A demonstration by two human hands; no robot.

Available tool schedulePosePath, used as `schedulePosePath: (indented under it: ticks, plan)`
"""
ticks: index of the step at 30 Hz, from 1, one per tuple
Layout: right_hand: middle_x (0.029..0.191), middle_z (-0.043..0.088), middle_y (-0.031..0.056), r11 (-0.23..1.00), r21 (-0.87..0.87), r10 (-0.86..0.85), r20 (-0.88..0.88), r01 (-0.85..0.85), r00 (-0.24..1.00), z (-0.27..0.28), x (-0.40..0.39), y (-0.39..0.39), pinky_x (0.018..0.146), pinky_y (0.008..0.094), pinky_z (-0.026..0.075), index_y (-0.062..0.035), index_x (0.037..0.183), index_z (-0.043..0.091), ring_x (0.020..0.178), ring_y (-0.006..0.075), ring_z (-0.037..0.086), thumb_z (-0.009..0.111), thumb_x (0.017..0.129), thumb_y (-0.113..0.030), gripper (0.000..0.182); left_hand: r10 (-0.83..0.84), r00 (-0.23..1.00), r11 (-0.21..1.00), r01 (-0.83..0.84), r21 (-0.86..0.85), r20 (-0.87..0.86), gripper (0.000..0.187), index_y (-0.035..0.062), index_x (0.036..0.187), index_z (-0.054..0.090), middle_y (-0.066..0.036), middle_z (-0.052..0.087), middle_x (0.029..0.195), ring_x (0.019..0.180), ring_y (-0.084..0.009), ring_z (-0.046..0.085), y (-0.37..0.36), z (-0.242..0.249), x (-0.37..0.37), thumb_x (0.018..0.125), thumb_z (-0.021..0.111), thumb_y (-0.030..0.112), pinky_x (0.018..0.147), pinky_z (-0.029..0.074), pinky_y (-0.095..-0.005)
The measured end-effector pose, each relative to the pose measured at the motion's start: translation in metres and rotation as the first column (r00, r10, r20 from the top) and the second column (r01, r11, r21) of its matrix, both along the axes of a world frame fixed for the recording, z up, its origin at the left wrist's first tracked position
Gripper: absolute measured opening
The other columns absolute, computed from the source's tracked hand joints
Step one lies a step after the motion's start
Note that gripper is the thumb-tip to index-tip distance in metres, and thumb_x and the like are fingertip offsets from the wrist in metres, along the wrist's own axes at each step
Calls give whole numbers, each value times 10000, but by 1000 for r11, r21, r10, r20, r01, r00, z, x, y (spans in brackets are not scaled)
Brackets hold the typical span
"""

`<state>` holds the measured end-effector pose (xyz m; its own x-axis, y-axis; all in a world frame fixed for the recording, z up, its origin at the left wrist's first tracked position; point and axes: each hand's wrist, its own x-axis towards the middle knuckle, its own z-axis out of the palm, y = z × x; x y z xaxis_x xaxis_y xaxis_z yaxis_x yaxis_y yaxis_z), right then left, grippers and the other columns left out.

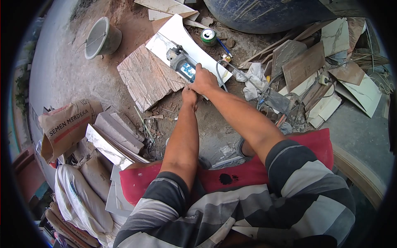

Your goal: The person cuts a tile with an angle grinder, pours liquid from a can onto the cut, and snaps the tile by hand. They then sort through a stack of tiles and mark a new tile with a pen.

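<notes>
With right hand [203, 79] clamped on the grinder [182, 64] for control, I see left hand [190, 96] fingers pressed together, steadying the white tile [165, 39].

Right hand [203, 79] gripping angle grinder [180, 63] on white tile [173, 35], left hand [190, 96] beside

That little grey angle grinder [180, 62] with the blue label is sitting flat on a long white marble-look tile [178, 39], nose pointing up-left. The tile lies at an angle across a brownish veined slab [142, 80] on the dirt, its grey cord [219, 74] looping off right.
</notes>
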<state>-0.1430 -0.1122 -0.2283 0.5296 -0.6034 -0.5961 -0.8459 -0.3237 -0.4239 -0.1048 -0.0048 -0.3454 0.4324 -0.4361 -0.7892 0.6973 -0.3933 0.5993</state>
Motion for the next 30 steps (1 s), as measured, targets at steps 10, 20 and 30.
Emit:
schedulePosePath:
  ticks: [10, 20, 30]
  plan:
    - [1148, 656, 240, 1000, -29, -7, 27, 8, 1000, -10, -12, 3, 930, 459, 532, 13, 1266, 437, 1086, 388, 655, 822, 762, -389, 751, 45, 999, 999, -45, -19, 9, 206, 75, 1200, 524, -97, 644, 1053, 853, -233, 670, -3, 14, -2, 1037, 434, 163, 629, 578, -366]
    - [1126, 657, 271, 999, -24, -34, 87, 36, 996, -7, -23, 6, 939, 463, 530, 29, 1244, 435, 1076, 413, 654, 808, 764, -336, 709, -1, 997, 999, -4, 52, 83, 258, 82, 1033, 591, -60, 636, 844, 615, -184, 637, 4, -13, 3, 1049, 460, 304, 402, 377, -327]
    - [1154, 640, 266, 998, 10, -61, 89, 60, 994, -13, -32, 10, 941, 456, 532, 26, 1263, 423, 1109, 397, 639, 809, 738, -249, 707, -20, 999, 998, 18, 66, 27, 219, 97, 1110, 571, -84, 625, 1005, 812, -202, 636, 0, 26, 2, 1028, 479, 278, 621, 530, -346]
